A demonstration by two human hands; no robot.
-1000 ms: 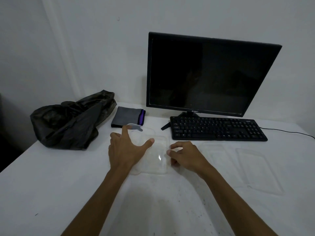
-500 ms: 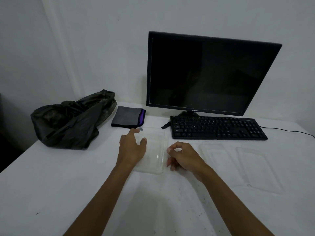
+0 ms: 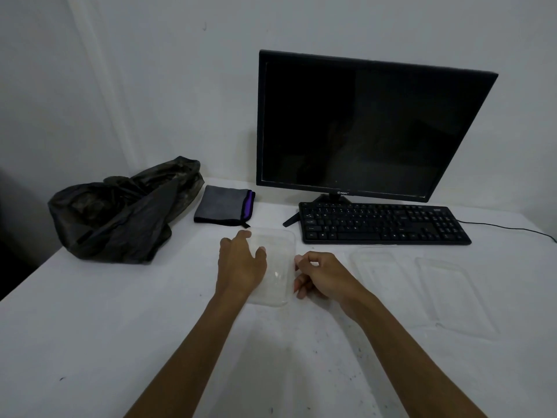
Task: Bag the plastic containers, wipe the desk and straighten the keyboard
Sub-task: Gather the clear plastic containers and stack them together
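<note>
**Both hands at the clear container, bag waiting at the left**

White desk (image 3: 90, 342) against a plain pale wall, dimly lit: that is the whole setting. Near the middle of it, a little toward the far edge, lies a clear plastic container (image 3: 278, 267), its long axis running from the near edge toward the far edge. The left hand (image 3: 241, 267) rests palm-down over its left side, fingers spread and loosely curved, thumb lying on the top face; it presses or steadies rather than closing round anything. The right hand (image 3: 319, 274) sits just beside the container's right edge, fingers curled in, fingertips touching or all but touching the rim (whether it has truly pinched the edge I cannot tell).

Out from there: two more clear containers (image 3: 376, 273) (image 3: 449, 288) lie flat to the right, side by side, their long axes running the same way, below the black keyboard (image 3: 382, 223). The keyboard sits slightly askew before the dark monitor (image 3: 370, 125). A folded grey cloth (image 3: 224, 205) with a purple edge lies near the far edge, just beyond the left hand.

The crumpled black bag (image 3: 120, 209) sits well to the left, by the left edge. So the container must travel leftward, across its own short axis, and the left hand is the nearer one to carry it there. None of the containers looks bagged yet; wiping and straightening seem still ahead.
</note>
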